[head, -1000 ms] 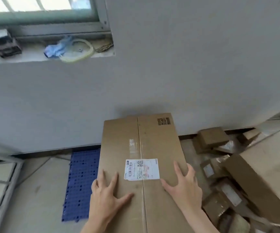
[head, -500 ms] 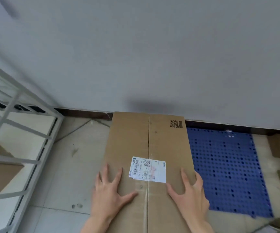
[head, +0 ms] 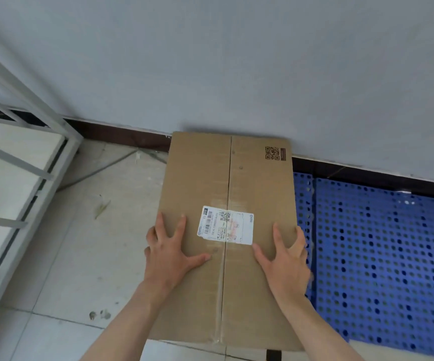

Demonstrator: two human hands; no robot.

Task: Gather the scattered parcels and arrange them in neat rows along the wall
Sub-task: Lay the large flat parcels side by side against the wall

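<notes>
A: Step in hand?

B: Judged as placement of a single parcel. Long cardboard box, taped along the top seam, far end up against the wall at the back edge of the floor, covering the baseboard there. Right side over the left edge of the blue perforated mat. Metal rack well apart, toward the left edge of the floor.

A: Hands?

B: Both flat on the box top, fingers spread and straight: left hand near the left edge of the top, right hand near the right edge. Thumbs turned inward toward the shipping label between them. Pressing or steadying only, with no closed grip apparent.

A: Next move?

B: Probably squaring the far end flush to the wall, then taking both palms off and going for another parcel. Calls for even pressure from both sides to avoid skewing.

A: Hidden or hard to make out?

B: Box sides and underside out of sight, so fully set down or not: cannot tell. Outermost fingers possibly bent over the top edges, but too unclear to say. Label text and printed QR mark too small to read. Rack and mat cut off at the frame edges. No other parcels in view, hence no judging of the row so far.
</notes>
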